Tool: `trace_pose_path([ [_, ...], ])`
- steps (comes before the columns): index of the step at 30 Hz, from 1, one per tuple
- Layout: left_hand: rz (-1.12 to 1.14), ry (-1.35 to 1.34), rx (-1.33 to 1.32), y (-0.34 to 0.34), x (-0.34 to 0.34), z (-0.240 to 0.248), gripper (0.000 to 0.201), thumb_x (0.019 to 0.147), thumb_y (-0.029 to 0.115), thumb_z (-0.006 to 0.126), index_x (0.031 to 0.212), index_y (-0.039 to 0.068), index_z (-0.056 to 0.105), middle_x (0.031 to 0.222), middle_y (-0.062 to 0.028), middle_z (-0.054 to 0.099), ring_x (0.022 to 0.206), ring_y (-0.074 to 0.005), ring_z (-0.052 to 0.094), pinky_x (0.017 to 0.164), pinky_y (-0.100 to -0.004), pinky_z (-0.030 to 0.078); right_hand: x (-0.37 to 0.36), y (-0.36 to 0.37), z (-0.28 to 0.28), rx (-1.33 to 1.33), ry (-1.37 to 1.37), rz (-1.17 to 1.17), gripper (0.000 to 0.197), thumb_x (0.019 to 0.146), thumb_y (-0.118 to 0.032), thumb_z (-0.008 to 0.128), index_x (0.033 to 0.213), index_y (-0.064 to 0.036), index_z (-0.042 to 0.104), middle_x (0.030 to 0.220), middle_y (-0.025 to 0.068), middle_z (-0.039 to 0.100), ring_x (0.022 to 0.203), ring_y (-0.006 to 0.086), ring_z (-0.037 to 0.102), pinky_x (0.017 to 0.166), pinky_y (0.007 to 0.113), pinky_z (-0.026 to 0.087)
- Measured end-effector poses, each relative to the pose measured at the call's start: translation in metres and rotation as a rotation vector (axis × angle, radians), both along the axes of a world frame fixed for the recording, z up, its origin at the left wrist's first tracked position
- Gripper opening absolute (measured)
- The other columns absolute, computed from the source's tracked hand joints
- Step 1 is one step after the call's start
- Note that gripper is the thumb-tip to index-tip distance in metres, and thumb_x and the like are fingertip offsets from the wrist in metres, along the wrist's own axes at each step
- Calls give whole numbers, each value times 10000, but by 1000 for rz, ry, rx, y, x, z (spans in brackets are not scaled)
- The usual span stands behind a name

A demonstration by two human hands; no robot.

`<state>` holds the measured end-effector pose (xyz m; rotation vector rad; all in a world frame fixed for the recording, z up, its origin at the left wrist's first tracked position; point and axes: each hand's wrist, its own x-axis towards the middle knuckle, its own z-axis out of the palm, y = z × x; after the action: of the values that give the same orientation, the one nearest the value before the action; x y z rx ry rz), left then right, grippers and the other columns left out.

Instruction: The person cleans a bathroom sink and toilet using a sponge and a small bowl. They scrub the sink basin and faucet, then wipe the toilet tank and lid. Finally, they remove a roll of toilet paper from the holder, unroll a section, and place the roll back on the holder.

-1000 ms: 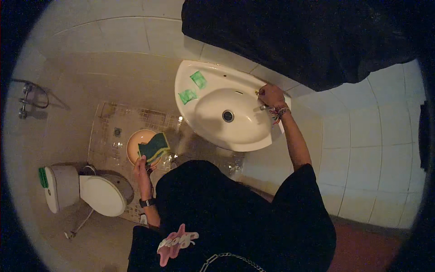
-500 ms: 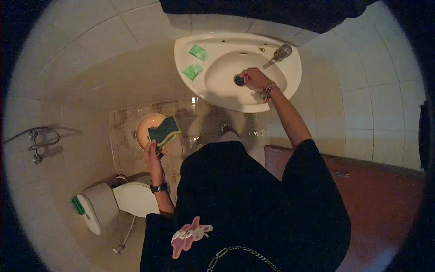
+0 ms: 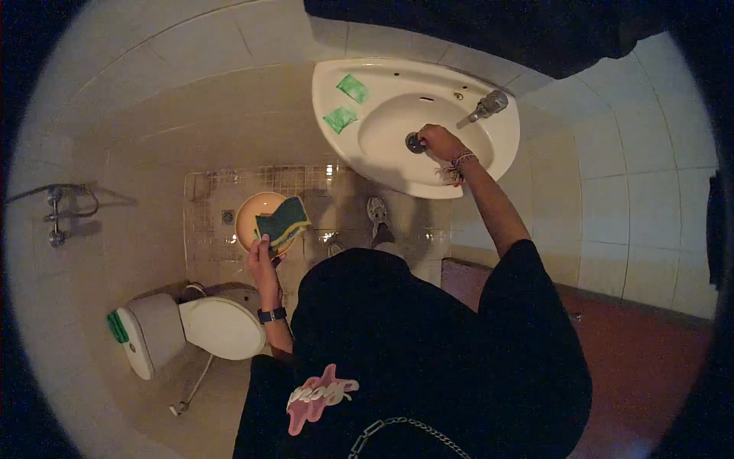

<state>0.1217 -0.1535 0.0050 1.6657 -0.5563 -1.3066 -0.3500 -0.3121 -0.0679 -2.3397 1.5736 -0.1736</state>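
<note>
My left hand point(image 3: 264, 260) grips a couple of green scouring sponges point(image 3: 280, 222) with yellow edges, held above an orange round basin point(image 3: 248, 216) on the floor. Bent over the white washbasin point(image 3: 382, 159), my right hand point(image 3: 443, 142) has its fingers closed at the rim of the dark round drain point(image 3: 416, 143). Whatever those fingertips pinch is too small to make out. A grey metal tap point(image 3: 486, 106) stands just beyond that hand, on its right. Two green packets point(image 3: 352, 89) lie on the washbasin's left ledge.
A white toilet point(image 3: 224, 327) stands at the lower left, with a green folded cloth point(image 3: 117, 327) on its tank. A shower fitting point(image 3: 55, 216) hangs on the left wall. Dark fabric point(image 3: 489, 30) hangs above the washbasin. The tiled floor point(image 3: 210, 183) looks wet; a reddish door point(image 3: 642, 336) is at right.
The view has shifted, so the washbasin sits slightly lower and farther right. My right hand stays at the drain, and my left keeps hold of the sponges.
</note>
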Motion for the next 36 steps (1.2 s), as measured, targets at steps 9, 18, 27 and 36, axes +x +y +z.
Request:
trace_pose_path([
  [9,73,-14,-46,6,15,-9,283,888,369,566,946,92,580,889,-6,580,763,-107,573,649,-251,476,2,0,-11,50,-9,12,123,727,-60,594,843,-26,570,871,151,584,833,326,576,750,407,474],
  [18,280,37,-165,4,18,-28,252,896,348,555,935,98,564,910,-2,582,774,-114,568,652,-253,466,11,-2,-3,9,45,26,112,666,-35,585,775,-38,556,820,154,583,803,329,583,728,401,474],
  [27,415,-13,-202,35,30,-44,229,897,327,551,935,102,561,919,-6,585,788,-100,549,626,-242,459,1,-19,-4,57,-76,196,38,719,-30,605,752,-42,592,762,133,600,729,296,592,684,383,478],
  [36,600,-71,-198,60,35,-35,252,890,326,554,957,84,564,915,-12,586,780,-120,549,683,-272,439,-3,-16,-11,49,-95,149,136,671,-60,671,737,-22,558,759,140,584,739,305,589,691,378,474],
])
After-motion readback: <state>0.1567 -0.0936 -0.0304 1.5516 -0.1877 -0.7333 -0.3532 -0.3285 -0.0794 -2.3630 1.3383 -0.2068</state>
